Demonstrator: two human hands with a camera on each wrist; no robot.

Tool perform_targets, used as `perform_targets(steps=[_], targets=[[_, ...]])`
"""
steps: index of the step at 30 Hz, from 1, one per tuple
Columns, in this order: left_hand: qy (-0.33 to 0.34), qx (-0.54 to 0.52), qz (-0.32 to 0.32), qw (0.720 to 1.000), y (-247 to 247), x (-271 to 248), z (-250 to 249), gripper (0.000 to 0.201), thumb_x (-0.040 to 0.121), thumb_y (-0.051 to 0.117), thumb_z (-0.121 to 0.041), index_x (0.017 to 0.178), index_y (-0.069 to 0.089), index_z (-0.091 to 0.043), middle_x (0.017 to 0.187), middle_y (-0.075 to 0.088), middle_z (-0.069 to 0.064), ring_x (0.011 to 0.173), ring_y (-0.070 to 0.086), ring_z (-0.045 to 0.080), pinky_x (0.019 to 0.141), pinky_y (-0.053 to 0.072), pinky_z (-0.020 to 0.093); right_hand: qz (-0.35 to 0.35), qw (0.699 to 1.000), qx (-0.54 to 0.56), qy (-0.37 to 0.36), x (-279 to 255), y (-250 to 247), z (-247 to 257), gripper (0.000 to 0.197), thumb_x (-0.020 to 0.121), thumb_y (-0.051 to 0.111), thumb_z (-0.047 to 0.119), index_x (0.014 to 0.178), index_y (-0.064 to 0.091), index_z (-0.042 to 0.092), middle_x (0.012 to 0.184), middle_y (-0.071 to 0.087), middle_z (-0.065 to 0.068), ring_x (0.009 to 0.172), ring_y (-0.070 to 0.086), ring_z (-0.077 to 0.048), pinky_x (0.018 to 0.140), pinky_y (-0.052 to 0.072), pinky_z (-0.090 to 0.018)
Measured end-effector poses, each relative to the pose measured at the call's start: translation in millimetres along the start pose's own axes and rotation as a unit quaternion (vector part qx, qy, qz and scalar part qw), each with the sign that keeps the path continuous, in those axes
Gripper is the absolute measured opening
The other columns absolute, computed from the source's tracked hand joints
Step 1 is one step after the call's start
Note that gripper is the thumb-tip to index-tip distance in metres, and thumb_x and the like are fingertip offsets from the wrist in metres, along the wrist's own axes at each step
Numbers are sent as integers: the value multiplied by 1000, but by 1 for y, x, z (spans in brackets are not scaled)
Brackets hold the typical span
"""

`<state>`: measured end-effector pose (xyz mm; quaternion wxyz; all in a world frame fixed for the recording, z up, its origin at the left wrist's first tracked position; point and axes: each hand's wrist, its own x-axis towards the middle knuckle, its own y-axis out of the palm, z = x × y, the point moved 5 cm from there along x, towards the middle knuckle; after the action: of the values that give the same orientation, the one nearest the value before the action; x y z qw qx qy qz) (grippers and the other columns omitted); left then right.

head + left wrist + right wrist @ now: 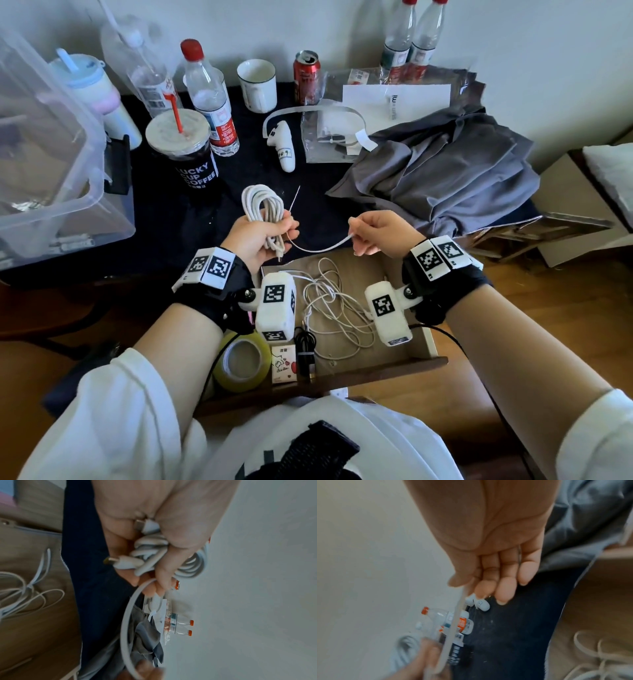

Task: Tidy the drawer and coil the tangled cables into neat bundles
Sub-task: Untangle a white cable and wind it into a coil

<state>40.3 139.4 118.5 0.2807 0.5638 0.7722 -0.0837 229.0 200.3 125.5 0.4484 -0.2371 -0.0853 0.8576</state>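
Observation:
My left hand grips a coiled white cable bundle upright above the dark tabletop; in the left wrist view the bundle sits in the fist with two plugs poking out. A loose white strand sags from that hand across to my right hand, which pinches its end between thumb and forefinger. In the right wrist view the strand runs down from the thumb. Below both hands the open wooden drawer holds a tangled thin white cable and a small black cable bundle.
A yellowish tape roll and a small printed box lie in the drawer's left part. On the table stand a coffee cup, bottles, a mug, a can, a white controller, grey cloth and a clear bin.

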Motion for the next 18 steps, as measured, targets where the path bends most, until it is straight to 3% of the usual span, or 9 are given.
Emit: perform_targets(steps=[6, 9, 12, 18], targets=[[-24, 0, -10, 1000, 4, 1, 10, 10, 88, 60, -4, 82, 61, -12, 64, 71, -4, 59, 67, 6, 58, 51, 24, -80, 977, 194, -35, -2, -1, 13, 29, 98, 42, 20, 71, 51, 13, 47, 57, 8, 46, 59, -5, 47, 43, -15], [-40, -32, -13, 999, 4, 4, 12, 9, 88, 60, -4, 82, 61, -10, 65, 71, -2, 55, 65, 6, 55, 52, 23, -66, 957, 277, -54, -7, -3, 21, 18, 93, 49, 7, 76, 53, 9, 51, 62, 5, 52, 64, -7, 51, 50, -15], [-50, -76, -5, 996, 7, 3, 10, 8, 88, 58, -2, 83, 59, -8, 65, 71, 0, 54, 64, 7, 53, 52, 20, -31, 957, 278, -77, -10, 0, 29, 16, 87, 55, -2, 76, 54, 9, 55, 64, 5, 56, 66, -8, 55, 52, -16], [-52, -109, 7, 993, 17, 0, 6, 10, 87, 58, 2, 81, 58, -7, 62, 69, 3, 52, 63, 9, 52, 52, 18, 2, 965, 246, -93, -14, 8, 38, 17, 89, 53, 3, 76, 59, 10, 53, 58, 6, 50, 55, -7, 54, 48, -18]])
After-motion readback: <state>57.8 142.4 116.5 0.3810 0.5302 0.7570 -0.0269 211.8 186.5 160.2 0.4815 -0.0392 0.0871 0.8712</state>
